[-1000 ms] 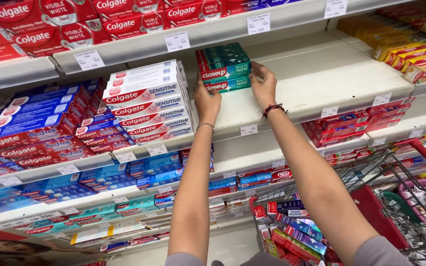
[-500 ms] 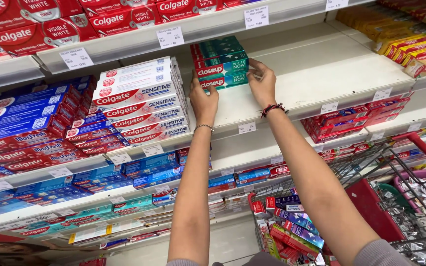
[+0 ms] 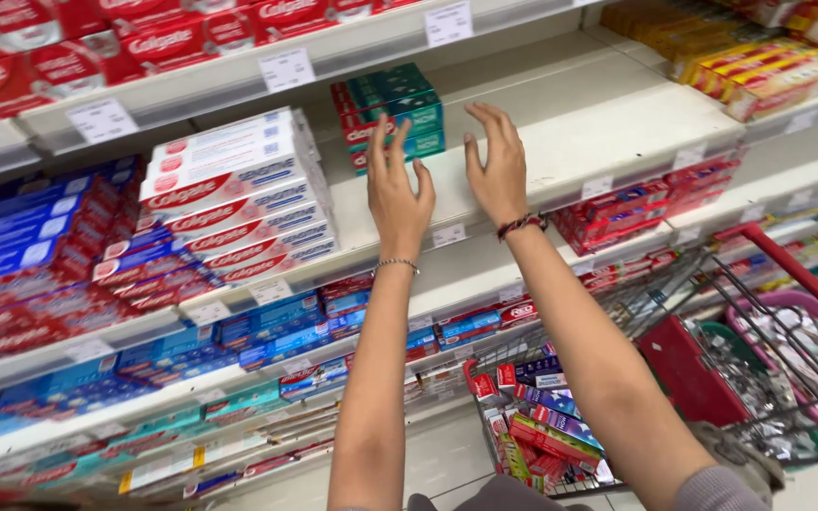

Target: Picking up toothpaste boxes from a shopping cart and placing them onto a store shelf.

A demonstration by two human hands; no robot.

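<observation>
A small stack of green and red toothpaste boxes (image 3: 400, 114) stands on the white middle shelf (image 3: 608, 123). My left hand (image 3: 397, 189) is raised in front of the stack's left side, fingers spread, holding nothing. My right hand (image 3: 496, 166), with a red braided wristband, hovers just right of the stack, fingers apart, not touching it. Both hands are a little short of the boxes.
A tall stack of white and red toothpaste boxes (image 3: 239, 194) sits to the left, blue boxes (image 3: 21, 246) further left. Red boxes (image 3: 636, 213) fill the shelf below right. A red shopping cart (image 3: 674, 378) with packaged goods stands at lower right.
Both hands have let go of the green and red stack and pulled back toward me with fingers spread. The stack stays on the shelf.
</observation>
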